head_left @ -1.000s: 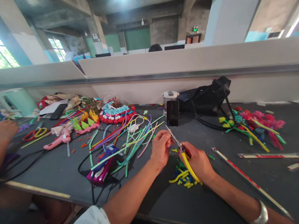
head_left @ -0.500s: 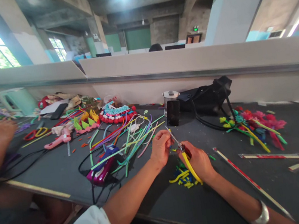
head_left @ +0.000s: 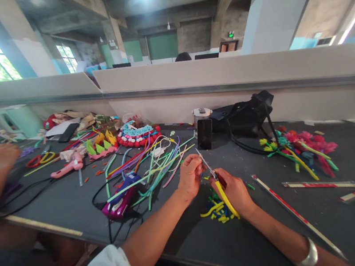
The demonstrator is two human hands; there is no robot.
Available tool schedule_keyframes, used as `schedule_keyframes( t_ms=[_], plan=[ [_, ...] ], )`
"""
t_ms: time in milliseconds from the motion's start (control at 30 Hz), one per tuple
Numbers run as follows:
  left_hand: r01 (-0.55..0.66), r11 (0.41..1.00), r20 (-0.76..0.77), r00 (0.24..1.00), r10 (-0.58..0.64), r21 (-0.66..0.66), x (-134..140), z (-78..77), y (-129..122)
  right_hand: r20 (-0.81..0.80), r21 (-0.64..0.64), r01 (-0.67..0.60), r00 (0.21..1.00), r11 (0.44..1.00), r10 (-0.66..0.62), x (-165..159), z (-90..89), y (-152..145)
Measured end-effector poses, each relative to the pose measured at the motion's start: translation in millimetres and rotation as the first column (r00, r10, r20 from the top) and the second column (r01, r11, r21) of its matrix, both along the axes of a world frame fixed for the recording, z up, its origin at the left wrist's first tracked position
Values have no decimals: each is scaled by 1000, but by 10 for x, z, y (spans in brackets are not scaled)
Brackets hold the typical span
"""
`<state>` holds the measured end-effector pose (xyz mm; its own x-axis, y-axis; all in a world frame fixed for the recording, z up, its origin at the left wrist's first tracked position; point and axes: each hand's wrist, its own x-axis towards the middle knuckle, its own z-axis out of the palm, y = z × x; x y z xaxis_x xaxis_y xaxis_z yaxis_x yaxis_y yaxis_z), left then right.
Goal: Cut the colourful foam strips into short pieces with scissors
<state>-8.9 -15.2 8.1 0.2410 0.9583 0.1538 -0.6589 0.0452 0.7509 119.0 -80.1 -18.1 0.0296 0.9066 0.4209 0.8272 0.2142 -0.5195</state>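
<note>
My right hand (head_left: 237, 193) is closed around scissors (head_left: 227, 199) with a long yellow handle and thin metal blades pointing up and left. The blade tips reach the fingers of my left hand (head_left: 190, 177). Those fingers are pinched together, and what they hold is too small or hidden to make out. Below both hands lies a heap of short yellow, green and blue cut pieces (head_left: 222, 215) on the dark table (head_left: 195, 247). Left of my left hand spread long coloured pipe-cleaner-like strips (head_left: 157, 176).
A phone (head_left: 204, 134) leans against a lidded container (head_left: 202, 113) beside a black bag (head_left: 245, 115). Colourful fuzzy flowers (head_left: 310, 145) and wrapped sticks (head_left: 318, 184) lie right. Leftward are a purple device (head_left: 118, 205), a pink glue gun (head_left: 68, 166) and another person's hands (head_left: 4, 154).
The view has shifted very slightly. Both hands and the scissors keep nearly the same position.
</note>
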Motion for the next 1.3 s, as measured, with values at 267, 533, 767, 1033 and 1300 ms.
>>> schedule_keyframes(
  t_ms=[267,533,767,1033,1300],
  plan=[
    [-5,1000,18,1000,6,-24,-5,17,5,13,-22,-6,1000,1000,6,-4,32,-2],
    [-2,999,38,999,4,-42,-7,46,11,-38,12,-57,998,998,58,-5,-16,6],
    [-7,1000,32,999,8,-30,-19,46,17,-8,35,-38,999,999,39,-1,-10,2],
    [-6,1000,23,1000,7,-24,-11,34,26,-42,12,-63,997,998,63,6,-16,-4],
    [-6,1000,45,999,8,-23,-10,37,22,-70,16,-72,995,997,73,-7,-6,-3]
  ],
)
